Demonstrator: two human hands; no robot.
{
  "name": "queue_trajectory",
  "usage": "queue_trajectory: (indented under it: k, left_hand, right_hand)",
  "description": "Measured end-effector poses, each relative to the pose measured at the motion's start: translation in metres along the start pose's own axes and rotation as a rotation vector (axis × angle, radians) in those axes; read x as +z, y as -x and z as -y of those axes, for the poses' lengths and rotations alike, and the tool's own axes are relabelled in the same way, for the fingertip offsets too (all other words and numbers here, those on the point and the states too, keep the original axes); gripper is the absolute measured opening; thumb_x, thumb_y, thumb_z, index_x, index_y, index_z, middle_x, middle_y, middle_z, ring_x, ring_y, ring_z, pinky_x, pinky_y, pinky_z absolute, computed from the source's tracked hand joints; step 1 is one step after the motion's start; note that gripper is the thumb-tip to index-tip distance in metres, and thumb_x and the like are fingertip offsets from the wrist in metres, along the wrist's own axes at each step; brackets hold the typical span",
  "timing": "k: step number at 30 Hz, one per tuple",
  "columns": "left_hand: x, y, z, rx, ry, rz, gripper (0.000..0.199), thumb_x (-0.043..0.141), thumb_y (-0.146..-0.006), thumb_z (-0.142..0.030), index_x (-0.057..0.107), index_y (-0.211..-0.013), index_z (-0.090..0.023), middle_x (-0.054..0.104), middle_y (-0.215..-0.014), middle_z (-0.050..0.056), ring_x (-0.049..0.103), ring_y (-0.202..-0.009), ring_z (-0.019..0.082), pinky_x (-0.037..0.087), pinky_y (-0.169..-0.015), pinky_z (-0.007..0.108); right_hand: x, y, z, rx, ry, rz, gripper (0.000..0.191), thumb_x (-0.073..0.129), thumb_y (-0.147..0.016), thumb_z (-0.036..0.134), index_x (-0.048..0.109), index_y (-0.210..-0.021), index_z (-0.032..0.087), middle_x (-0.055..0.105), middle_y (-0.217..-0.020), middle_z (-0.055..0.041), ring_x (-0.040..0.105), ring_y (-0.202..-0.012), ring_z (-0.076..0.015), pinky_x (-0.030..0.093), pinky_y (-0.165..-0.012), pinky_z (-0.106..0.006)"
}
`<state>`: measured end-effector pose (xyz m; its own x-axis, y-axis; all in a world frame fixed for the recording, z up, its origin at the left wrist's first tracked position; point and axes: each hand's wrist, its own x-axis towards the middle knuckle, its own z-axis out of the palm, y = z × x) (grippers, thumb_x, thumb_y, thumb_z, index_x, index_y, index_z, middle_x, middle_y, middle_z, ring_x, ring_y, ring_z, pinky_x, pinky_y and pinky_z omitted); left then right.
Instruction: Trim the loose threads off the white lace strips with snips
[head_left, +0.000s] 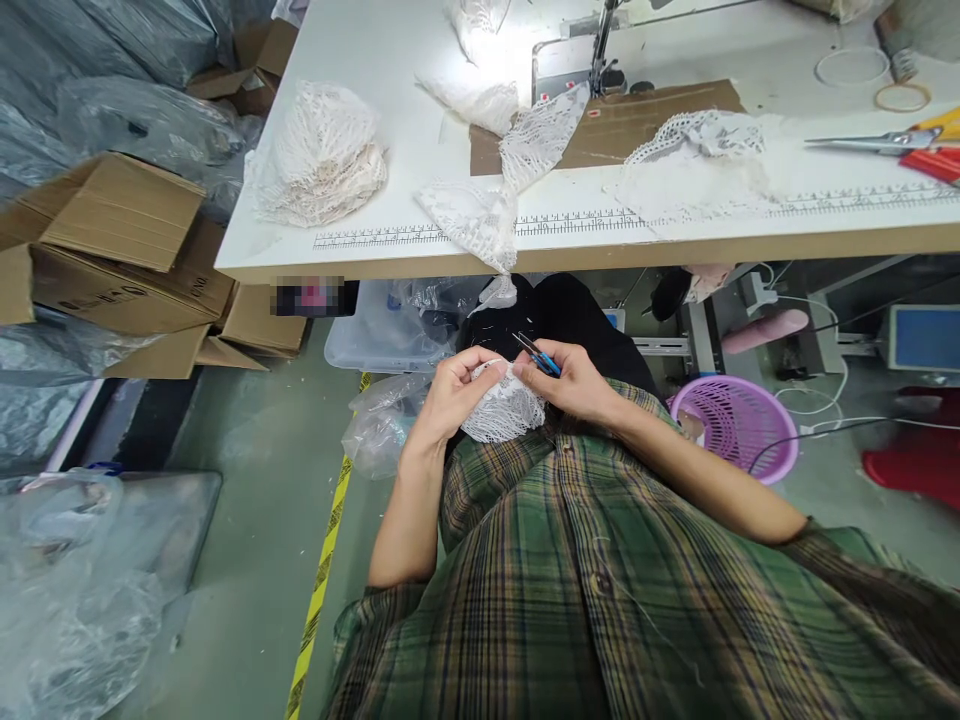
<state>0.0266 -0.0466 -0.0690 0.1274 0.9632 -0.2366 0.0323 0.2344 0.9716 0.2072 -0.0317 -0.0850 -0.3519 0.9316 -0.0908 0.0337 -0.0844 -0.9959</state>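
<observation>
Over my lap, my left hand (461, 392) pinches the upper edge of a piece of white lace (504, 408). Beside it, my right hand (568, 380) is closed around small blue-handled thread snips (546, 362), whose points stick out up and to the left. The right thumb and fingertips also touch the lace edge. A chain of joined lace pieces (480, 220) runs from the sewing machine (600, 70) over the table edge and hangs toward my knees. Whether that chain connects to the lace in my hands cannot be made out.
On the white table (420, 245) lie a lace pile (322, 155), more lace (701, 150), a brown cardboard strip (675, 115) and scissors (877, 145). Open cardboard boxes (120, 240) stand at the left. A purple basket (739, 425) sits on the floor at right.
</observation>
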Motion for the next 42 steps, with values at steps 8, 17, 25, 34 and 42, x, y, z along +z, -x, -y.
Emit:
queue_trajectory:
  k: [8, 17, 25, 34, 42]
  left_hand:
    - [0.019, -0.005, 0.007, 0.0, 0.18, -0.116, 0.024, 0.08, -0.072, -0.037, 0.067, -0.073, -0.016, 0.06, -0.064, -0.003, 0.049, -0.055, 0.008, 0.038, -0.054, 0.02]
    - [0.009, -0.018, 0.006, -0.061, 0.232, 0.007, 0.039, 0.089, -0.065, -0.043, 0.076, -0.087, -0.013, 0.075, -0.076, 0.005, 0.063, -0.064, 0.013, 0.049, -0.062, 0.023]
    - [0.008, -0.022, 0.0, -0.042, 0.145, 0.058, 0.038, 0.089, -0.065, -0.039, 0.079, -0.092, -0.014, 0.077, -0.081, 0.006, 0.065, -0.069, 0.014, 0.049, -0.065, 0.024]
    - [0.006, -0.012, -0.009, -0.041, 0.106, 0.15, 0.03, 0.084, -0.073, -0.039, 0.079, -0.09, -0.014, 0.076, -0.081, 0.005, 0.063, -0.066, 0.013, 0.048, -0.063, 0.024]
    - [0.004, -0.007, -0.026, -0.05, -0.02, 0.297, 0.027, 0.08, -0.076, -0.04, 0.075, -0.076, -0.014, 0.07, -0.069, 0.003, 0.057, -0.059, 0.011, 0.042, -0.056, 0.022]
  right_hand:
    - [0.013, 0.002, 0.0, -0.019, -0.056, -0.155, 0.038, 0.068, -0.078, 0.054, 0.057, -0.072, 0.018, 0.047, -0.059, 0.0038, 0.037, -0.055, -0.0094, 0.03, -0.052, -0.025]
    - [0.004, -0.005, -0.008, 0.052, -0.127, -0.202, 0.037, 0.068, -0.075, 0.053, 0.056, -0.069, 0.018, 0.038, -0.057, 0.0056, 0.03, -0.055, -0.0089, 0.024, -0.05, -0.025]
    - [0.002, -0.005, -0.006, 0.019, -0.066, -0.214, 0.039, 0.069, -0.075, 0.056, 0.059, -0.072, 0.018, 0.041, -0.059, 0.0048, 0.031, -0.056, -0.0093, 0.025, -0.052, -0.025]
    - [-0.016, 0.006, 0.005, -0.09, 0.084, -0.054, 0.051, 0.051, -0.092, 0.064, 0.062, -0.075, 0.016, 0.048, -0.065, 0.0021, 0.037, -0.059, -0.0103, 0.03, -0.055, -0.026]
    - [-0.034, 0.007, 0.011, -0.07, 0.297, 0.187, 0.062, 0.038, -0.097, 0.067, 0.068, -0.077, 0.016, 0.048, -0.06, 0.002, 0.037, -0.055, -0.0109, 0.027, -0.054, -0.027]
